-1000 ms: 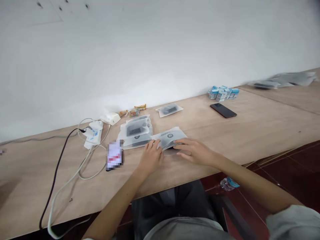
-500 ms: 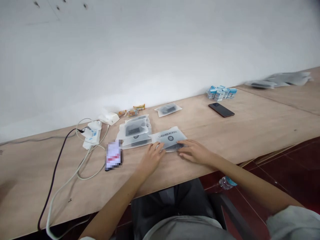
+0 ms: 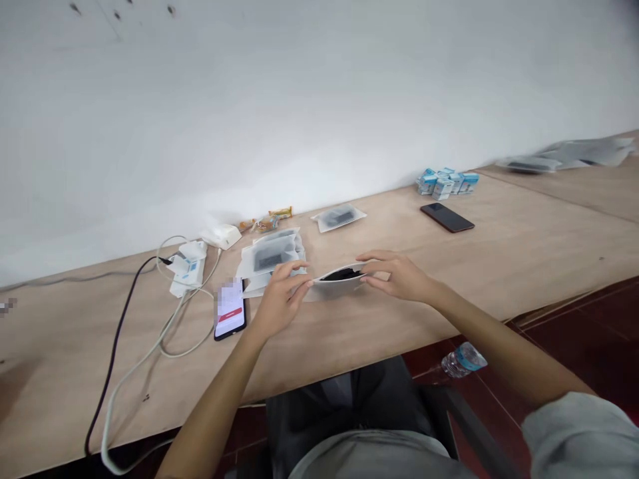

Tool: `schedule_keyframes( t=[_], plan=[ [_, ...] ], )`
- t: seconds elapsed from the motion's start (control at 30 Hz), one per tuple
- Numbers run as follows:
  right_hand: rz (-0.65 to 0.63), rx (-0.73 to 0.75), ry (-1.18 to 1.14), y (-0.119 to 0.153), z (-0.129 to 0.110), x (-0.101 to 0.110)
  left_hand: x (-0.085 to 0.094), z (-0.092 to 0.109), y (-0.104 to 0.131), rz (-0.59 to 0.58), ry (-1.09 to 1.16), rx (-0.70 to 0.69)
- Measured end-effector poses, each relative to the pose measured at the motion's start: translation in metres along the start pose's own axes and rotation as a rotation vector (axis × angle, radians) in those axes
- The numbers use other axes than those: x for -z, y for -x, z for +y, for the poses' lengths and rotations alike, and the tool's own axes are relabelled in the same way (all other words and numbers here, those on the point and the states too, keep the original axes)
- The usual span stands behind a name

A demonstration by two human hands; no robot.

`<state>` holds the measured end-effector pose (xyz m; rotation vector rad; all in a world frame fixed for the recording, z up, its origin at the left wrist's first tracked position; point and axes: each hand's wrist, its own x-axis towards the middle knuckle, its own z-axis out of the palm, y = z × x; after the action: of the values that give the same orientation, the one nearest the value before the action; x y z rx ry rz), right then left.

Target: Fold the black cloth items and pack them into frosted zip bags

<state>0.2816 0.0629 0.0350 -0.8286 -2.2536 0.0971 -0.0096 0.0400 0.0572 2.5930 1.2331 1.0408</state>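
Between my two hands is a frosted plastic pouch, raised a little with its mouth gaping toward me. Dark contents show inside the opening; what they are I cannot make out. My left hand pinches the pouch's left corner between thumb and fingers. At the opposite corner, my right hand grips the edge the same way. Just behind my left hand lies a stack of similar frosted pouches with dark items inside. One more frosted pouch rests by itself farther back.
A lit phone lies left of my left hand, beside a power strip and cables. Small blue-white boxes and a dark phone are at the right. Snack packets sit by the wall. A plastic bottle is below the table edge.
The pouch, lying flat with its printed face up before, is now lifted and tilted, its mouth spread apart. My hands have moved from resting on it to holding its two corners.
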Motion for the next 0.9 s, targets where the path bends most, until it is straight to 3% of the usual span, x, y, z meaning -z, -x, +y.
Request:
schedule_keyframes(
  t=[0.13,0.27,0.43,0.67,0.9],
  plan=[
    [-0.051,-0.022,-0.062,-0.005,0.003,-0.008,-0.003,-0.004,0.004,-0.036,-0.064,0.039],
    [-0.084,-0.018,-0.107,-0.01,-0.003,-0.014,-0.01,0.0,0.002,-0.05,-0.193,-0.043],
    [-0.021,-0.047,-0.134,-0.018,-0.012,-0.019,-0.015,0.007,-0.005,-0.048,-0.291,-0.085],
    [-0.049,0.033,-0.069,-0.023,-0.006,-0.022,-0.016,0.001,-0.001,-0.02,-0.248,-0.08],
    [-0.047,-0.06,-0.031,-0.023,-0.008,-0.013,-0.006,-0.015,0.014,0.065,-0.106,-0.005]
  ],
)
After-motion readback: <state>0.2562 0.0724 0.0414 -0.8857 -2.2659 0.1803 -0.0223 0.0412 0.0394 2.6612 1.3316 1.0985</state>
